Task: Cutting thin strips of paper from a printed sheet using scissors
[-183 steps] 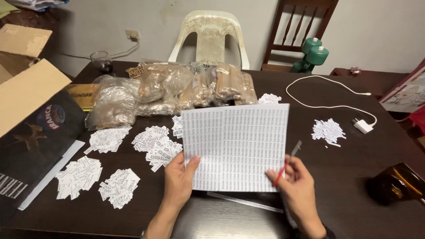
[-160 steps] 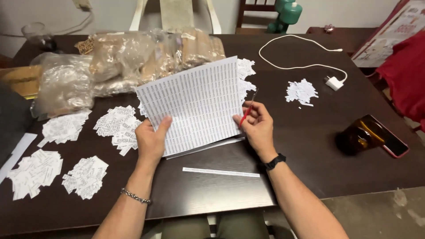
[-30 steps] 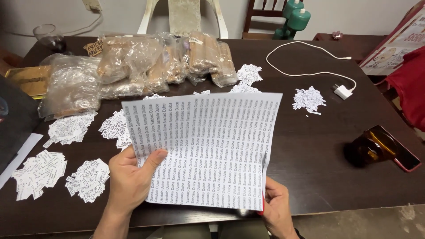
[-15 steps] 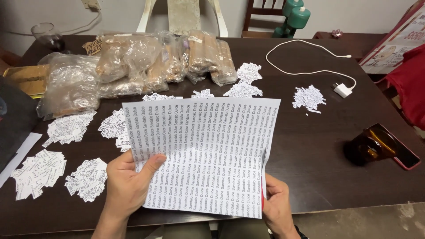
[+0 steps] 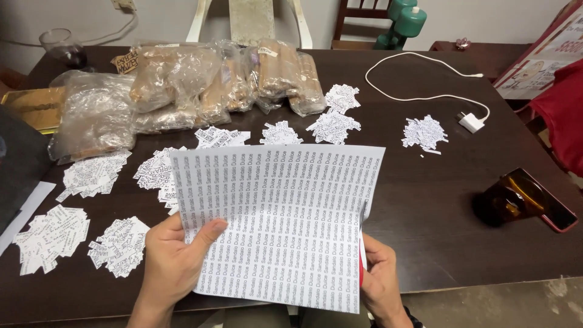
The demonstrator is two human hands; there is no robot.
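A printed label sheet, covered edge to edge in rows of small repeated text, is held upright over the near edge of the dark wooden table. The left hand is clamped on the sheet's lower left edge, thumb across the printed face and fingers behind. The right hand is closed around the lower right corner; a thin red object, possibly a cutter or pen, is seen against the paper edge there, but it cannot be identified with certainty.

Completed work, as judged from the table: several piles of cut paper slips are laid out. Piles are seen at the near left, beside it, further back on the left, behind the sheet, near the bags and apart on the right.

Remaining work: the held sheet appears whole, with no strip separated, so all of it is judged still uncut.

Clear plastic bags of brown goods are stacked at the far side. A white charger cable and a phone propped on an amber stand are placed to the right.
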